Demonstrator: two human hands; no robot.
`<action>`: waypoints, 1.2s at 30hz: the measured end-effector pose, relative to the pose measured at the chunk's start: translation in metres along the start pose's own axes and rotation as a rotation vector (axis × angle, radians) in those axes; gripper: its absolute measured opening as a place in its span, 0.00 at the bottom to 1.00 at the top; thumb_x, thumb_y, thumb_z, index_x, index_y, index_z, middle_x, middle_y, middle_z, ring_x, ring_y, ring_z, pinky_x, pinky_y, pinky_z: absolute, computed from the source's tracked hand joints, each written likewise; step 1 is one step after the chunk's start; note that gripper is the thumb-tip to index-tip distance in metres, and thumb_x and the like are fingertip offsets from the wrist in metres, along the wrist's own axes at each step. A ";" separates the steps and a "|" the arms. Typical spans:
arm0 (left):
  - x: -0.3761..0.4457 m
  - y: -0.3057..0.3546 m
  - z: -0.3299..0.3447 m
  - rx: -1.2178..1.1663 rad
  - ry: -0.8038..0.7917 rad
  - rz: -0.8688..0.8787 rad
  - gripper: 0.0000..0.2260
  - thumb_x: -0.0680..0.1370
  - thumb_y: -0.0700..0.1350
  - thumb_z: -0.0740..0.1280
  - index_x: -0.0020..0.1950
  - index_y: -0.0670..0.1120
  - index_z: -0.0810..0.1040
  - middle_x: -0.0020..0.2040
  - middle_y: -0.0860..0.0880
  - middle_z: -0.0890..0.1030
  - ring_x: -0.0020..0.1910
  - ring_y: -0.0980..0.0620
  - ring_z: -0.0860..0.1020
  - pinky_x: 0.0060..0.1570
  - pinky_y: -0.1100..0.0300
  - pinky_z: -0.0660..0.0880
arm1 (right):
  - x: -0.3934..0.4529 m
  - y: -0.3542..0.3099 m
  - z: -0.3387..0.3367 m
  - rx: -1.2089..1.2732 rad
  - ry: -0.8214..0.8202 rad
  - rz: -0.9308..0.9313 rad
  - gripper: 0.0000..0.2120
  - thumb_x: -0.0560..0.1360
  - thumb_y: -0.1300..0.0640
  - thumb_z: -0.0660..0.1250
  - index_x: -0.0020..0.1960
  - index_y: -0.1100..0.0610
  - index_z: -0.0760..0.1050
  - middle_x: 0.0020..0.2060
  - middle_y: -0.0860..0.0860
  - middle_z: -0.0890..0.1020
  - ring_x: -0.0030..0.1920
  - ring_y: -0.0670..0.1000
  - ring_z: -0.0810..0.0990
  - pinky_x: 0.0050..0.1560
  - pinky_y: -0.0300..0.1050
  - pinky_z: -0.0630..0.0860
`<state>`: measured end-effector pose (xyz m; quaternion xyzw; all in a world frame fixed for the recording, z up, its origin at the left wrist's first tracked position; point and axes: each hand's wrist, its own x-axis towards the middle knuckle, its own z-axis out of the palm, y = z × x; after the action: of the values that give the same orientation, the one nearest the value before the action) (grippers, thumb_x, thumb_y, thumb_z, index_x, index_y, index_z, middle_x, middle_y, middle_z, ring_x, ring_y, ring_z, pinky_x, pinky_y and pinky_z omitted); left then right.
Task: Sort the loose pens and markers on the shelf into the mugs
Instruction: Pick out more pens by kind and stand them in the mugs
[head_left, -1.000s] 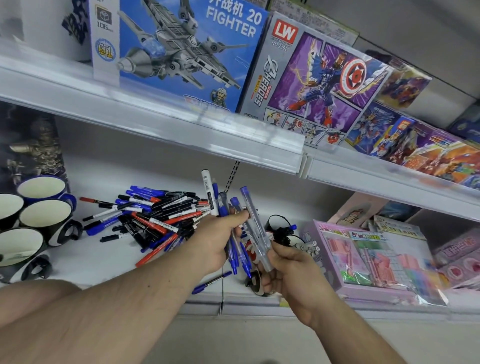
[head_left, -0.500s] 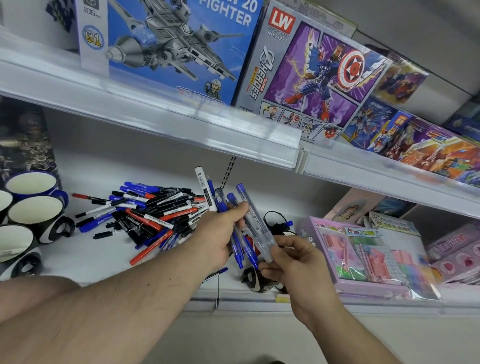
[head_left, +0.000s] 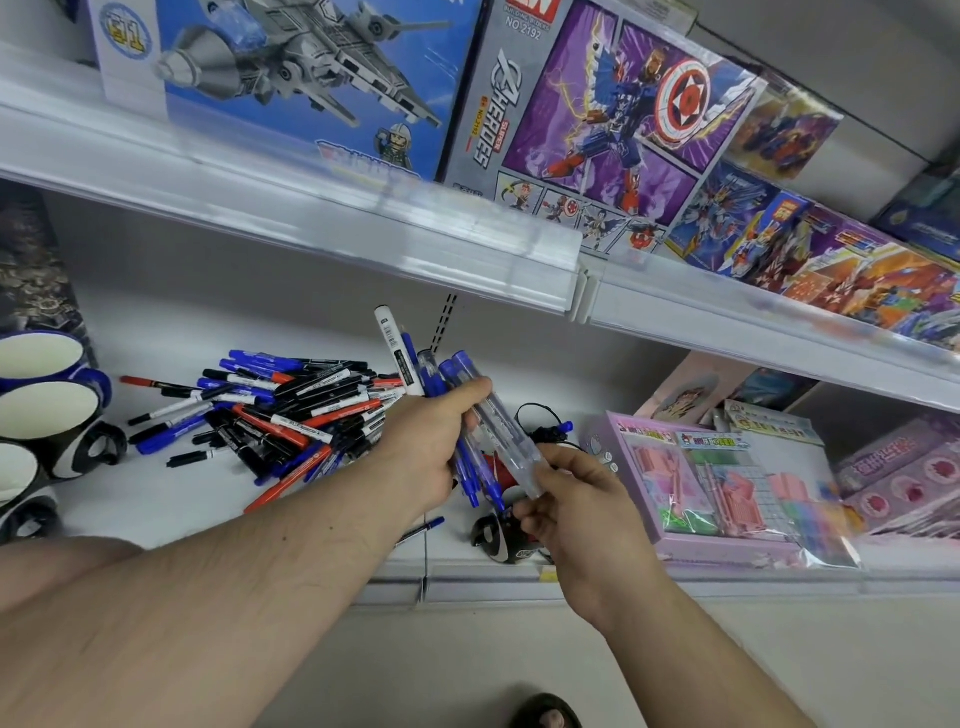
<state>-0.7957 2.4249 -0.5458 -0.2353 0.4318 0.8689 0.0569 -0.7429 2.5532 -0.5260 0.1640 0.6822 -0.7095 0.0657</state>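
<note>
Blue-capped pens (head_left: 470, 470) form a bundle gripped in the left hand (head_left: 423, 449), fingers curled. Right hand (head_left: 569, 501) pinches one clear pen (head_left: 506, 434) of that bundle. Loose markers (head_left: 291, 410) lie heaped on the shelf (head_left: 156, 499) beside the mugs (head_left: 49, 410).

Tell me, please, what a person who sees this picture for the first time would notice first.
First come the two hands at the centre: the left hand grips a bundle of blue pens, and the right hand pinches the lower end of a clear pen. To their left, a pile of loose pens and markers lies on the white shelf, with mugs at the far left edge. Above, bright toy boxes fill the upper shelf.
</note>
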 end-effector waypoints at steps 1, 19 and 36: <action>0.001 -0.002 0.001 0.005 0.002 0.008 0.05 0.73 0.43 0.75 0.43 0.43 0.82 0.27 0.51 0.75 0.24 0.55 0.74 0.30 0.62 0.73 | 0.000 -0.001 0.001 0.041 -0.005 0.018 0.07 0.81 0.64 0.63 0.56 0.60 0.76 0.39 0.60 0.80 0.28 0.51 0.76 0.30 0.43 0.72; 0.015 -0.028 -0.012 0.586 -0.098 0.020 0.07 0.71 0.42 0.77 0.38 0.42 0.80 0.28 0.48 0.78 0.36 0.47 0.76 0.40 0.51 0.75 | 0.066 -0.031 -0.163 -0.948 0.391 -0.106 0.11 0.75 0.66 0.65 0.51 0.57 0.84 0.34 0.52 0.84 0.30 0.52 0.84 0.38 0.46 0.81; 0.029 -0.022 -0.012 0.427 -0.071 -0.014 0.05 0.75 0.38 0.73 0.43 0.45 0.78 0.28 0.50 0.79 0.24 0.58 0.76 0.24 0.65 0.71 | 0.195 0.035 -0.143 -1.303 0.369 0.179 0.06 0.77 0.65 0.64 0.42 0.65 0.74 0.31 0.53 0.77 0.26 0.49 0.76 0.24 0.34 0.69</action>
<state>-0.8107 2.4262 -0.5813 -0.1903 0.6022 0.7649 0.1267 -0.8945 2.7182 -0.6246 0.2649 0.9539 -0.1064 0.0921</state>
